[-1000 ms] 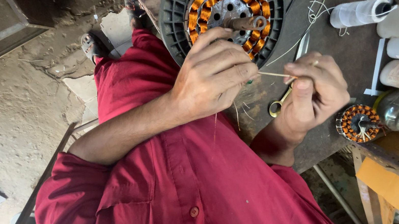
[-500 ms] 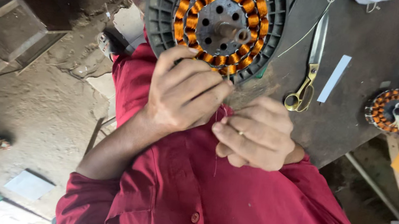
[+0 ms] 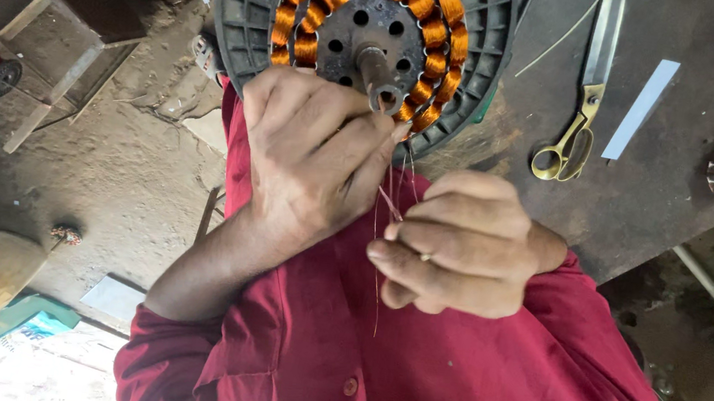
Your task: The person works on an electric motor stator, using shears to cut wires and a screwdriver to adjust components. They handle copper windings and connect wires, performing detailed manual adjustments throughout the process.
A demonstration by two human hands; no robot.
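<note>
Half of the motor (image 3: 369, 37) is cut off by the top edge, and my left hand (image 3: 312, 158) covers its lower rim. Whether that hand grips the rim or just rests there, I cannot tell. It is a dark ribbed plastic disc with a ring of orange copper coils around a grey metal hub and a stub shaft, lying at the edge of the dark workbench (image 3: 669, 205), just above both hands. My right hand (image 3: 462, 242) is curled below it, pinching thin copper wire (image 3: 389, 200) that runs up to the coils; the strands are hard to make out. Scissors (image 3: 581, 101) lie to the right.
</note>
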